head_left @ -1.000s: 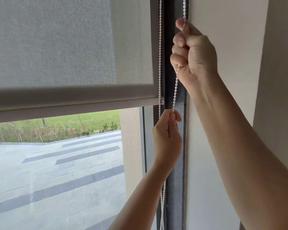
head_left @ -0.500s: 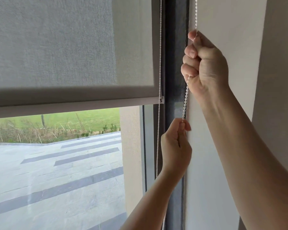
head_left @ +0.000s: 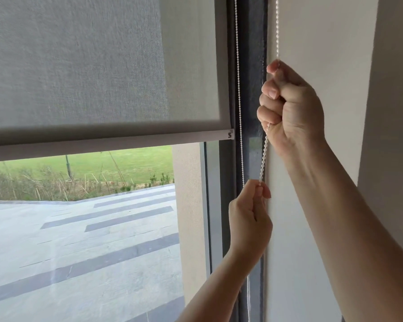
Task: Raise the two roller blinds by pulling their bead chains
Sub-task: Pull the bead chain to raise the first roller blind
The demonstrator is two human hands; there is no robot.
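A grey roller blind (head_left: pixel 79 66) covers the upper part of the window, its bottom bar (head_left: pixel 107 142) sitting a little above mid-height. A white bead chain (head_left: pixel 264 149) hangs at the blind's right side along the dark window frame. My right hand (head_left: pixel 293 110) is a fist closed around the chain's nearer strand, high up. My left hand (head_left: pixel 250 214) pinches the same strand lower down between thumb and fingers. The farther strand (head_left: pixel 237 66) runs straight down beside the frame. Only one blind is in view.
The dark window frame (head_left: pixel 251 43) stands just behind the chain. A pale wall (head_left: pixel 323 43) fills the right side, with a wall corner (head_left: pixel 375 66) further right. Through the glass I see a paved terrace (head_left: pixel 79 240) and a lawn (head_left: pixel 116 163).
Both hands have moved down with the chain strand. The blind's bottom bar sits slightly higher against the outdoor view than a second ago.
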